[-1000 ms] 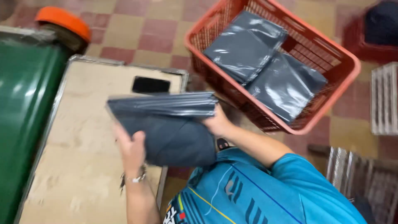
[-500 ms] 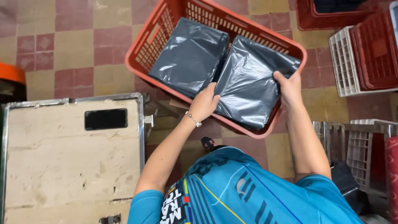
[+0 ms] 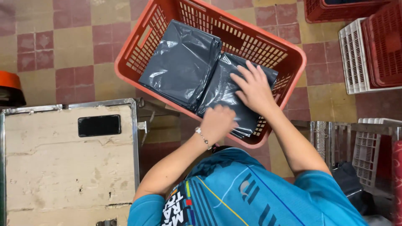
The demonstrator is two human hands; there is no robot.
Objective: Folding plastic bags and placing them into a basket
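A red plastic basket (image 3: 289, 54) stands on the tiled floor and holds two stacks of flat dark grey plastic bags. The left stack (image 3: 180, 62) lies untouched. Both my hands rest on the right stack (image 3: 217, 92). My right hand (image 3: 253, 88) lies flat on top of it with fingers spread. My left hand (image 3: 217, 123), with a bracelet on the wrist, presses on the near edge of the same stack; its fingers are blurred. My blue shirt fills the lower middle of the view.
A worn pale table (image 3: 67, 167) with a metal rim carries a black phone (image 3: 99, 125). White and red crates (image 3: 368, 50) stand at the right, more white crates (image 3: 368, 155) lower right. An orange lid (image 3: 10, 81) shows at the left edge.
A second ago I held a stack of grey bags over the table. It now lies in the basket's right side, and both hands have moved on top of it.
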